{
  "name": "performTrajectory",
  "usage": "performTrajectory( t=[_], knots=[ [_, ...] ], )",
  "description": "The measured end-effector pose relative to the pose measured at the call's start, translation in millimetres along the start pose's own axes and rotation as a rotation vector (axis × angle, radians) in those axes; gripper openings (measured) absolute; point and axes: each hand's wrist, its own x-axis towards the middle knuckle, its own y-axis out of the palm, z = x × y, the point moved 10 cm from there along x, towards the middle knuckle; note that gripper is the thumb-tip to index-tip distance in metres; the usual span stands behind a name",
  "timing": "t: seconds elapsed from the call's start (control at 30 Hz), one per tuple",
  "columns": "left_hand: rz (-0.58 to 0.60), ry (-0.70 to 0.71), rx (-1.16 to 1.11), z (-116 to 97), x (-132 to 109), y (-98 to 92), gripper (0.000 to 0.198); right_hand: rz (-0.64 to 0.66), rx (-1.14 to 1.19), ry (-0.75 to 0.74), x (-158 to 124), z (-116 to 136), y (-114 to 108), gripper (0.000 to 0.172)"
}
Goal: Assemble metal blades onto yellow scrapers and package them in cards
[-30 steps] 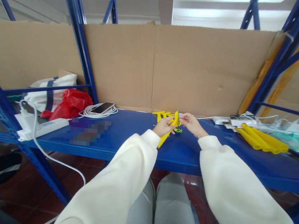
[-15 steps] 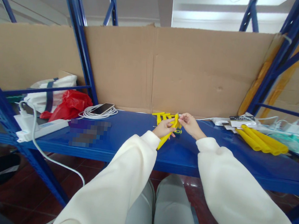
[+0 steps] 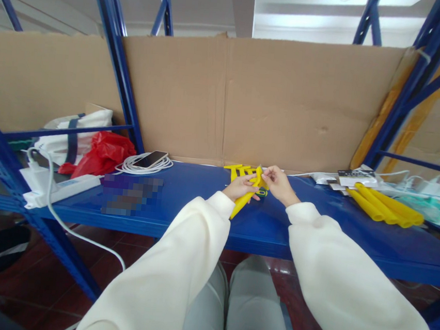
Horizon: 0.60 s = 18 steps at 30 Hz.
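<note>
My left hand is closed around a yellow tool with a tube-like handle, its handle slanting down toward me and its head raised. My right hand pinches at the right side of that head; anything small between the fingertips is hidden. Just under the hands lies a screwdriver with a yellow and dark green handle, partly covered. Behind my left hand, several yellow T-shaped pieces lie in a row against the cardboard.
On the right several yellow tubes lie beside white boxes. To the left are a phone on a coiled white cable, a red bag and a power strip. A cardboard wall closes the back of the blue shelf.
Both hands remain at the yellow tool's head. The head has turned slightly, and my right hand has shifted a little to the left.
</note>
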Motion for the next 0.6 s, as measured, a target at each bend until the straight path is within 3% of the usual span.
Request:
performTrajectory(
  t=[0.6],
  knots=[
    [0.034, -0.071, -0.008, 1.9, -4.4, 1.9, 0.086, -0.042, 0.06, -0.106, -0.8, 3.8, -3.5, 0.024]
  ],
)
